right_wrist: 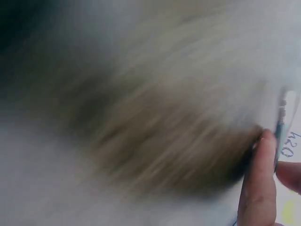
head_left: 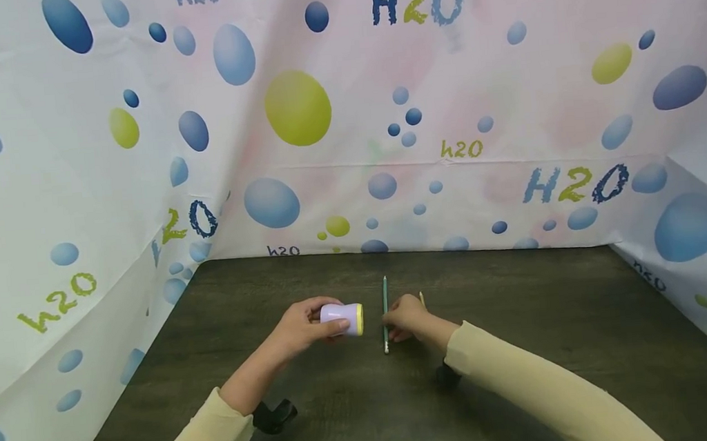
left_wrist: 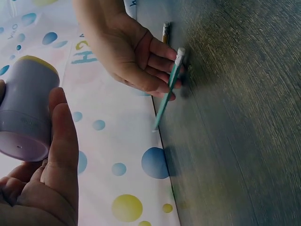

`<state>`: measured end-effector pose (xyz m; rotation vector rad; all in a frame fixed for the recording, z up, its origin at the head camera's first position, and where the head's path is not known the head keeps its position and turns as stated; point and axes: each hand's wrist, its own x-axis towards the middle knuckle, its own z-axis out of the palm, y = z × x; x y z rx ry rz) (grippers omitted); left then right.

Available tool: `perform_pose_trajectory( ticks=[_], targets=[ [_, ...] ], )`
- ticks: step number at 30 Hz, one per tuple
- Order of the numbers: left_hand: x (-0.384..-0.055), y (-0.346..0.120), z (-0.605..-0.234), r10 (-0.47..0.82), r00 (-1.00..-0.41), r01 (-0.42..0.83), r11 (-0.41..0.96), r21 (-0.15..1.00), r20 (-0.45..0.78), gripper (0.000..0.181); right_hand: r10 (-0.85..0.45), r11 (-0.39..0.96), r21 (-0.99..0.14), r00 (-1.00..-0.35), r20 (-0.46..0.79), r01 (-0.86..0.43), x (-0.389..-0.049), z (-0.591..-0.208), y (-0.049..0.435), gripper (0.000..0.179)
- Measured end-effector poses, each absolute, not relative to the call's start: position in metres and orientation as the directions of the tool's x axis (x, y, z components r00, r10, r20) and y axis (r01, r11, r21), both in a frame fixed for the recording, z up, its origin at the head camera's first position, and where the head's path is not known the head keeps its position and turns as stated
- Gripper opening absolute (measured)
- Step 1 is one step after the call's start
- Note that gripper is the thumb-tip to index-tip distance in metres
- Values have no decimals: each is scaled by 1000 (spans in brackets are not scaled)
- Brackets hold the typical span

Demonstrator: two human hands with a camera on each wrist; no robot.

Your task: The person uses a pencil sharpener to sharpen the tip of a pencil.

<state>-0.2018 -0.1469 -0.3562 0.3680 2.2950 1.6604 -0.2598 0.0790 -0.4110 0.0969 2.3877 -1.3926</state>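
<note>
The left hand (head_left: 302, 327) holds a smooth lilac cylindrical container with a yellow rim (head_left: 338, 313) on its side above the dark wood-grain table (head_left: 356, 414), thumb on the near side, fingers curled round the far side, yellow end facing right. Just right of it, the right hand (head_left: 411, 315) pinches a slim green pencil with a white eraser (head_left: 385, 294), its eraser end near and its point far. The container looks light, stiff and slightly slippery, best gripped round its middle; the pencil seems light and rigid, its tip fragile, so its shaft suits a pinch. The head view shows only the far tip of a yellow pencil (head_left: 422, 299); the left wrist view adds its eraser end and the container's base. Whether it is held, I cannot tell.
</note>
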Motion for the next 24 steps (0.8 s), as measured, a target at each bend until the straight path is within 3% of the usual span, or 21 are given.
perform_pose_trajectory(
  ticks=[11, 24],
  targets=[
    [-206, -150, -356, 336, -937, 11, 309, 951, -99, 49, -184, 388, -868, -896, -404, 312, -256, -407, 76, 33],
    [-216, -156, -361, 311, -947, 30, 332, 943, -80, 49, -286, 270, -918, -886, -365, 291, -248, -403, 88, 45]
  ],
)
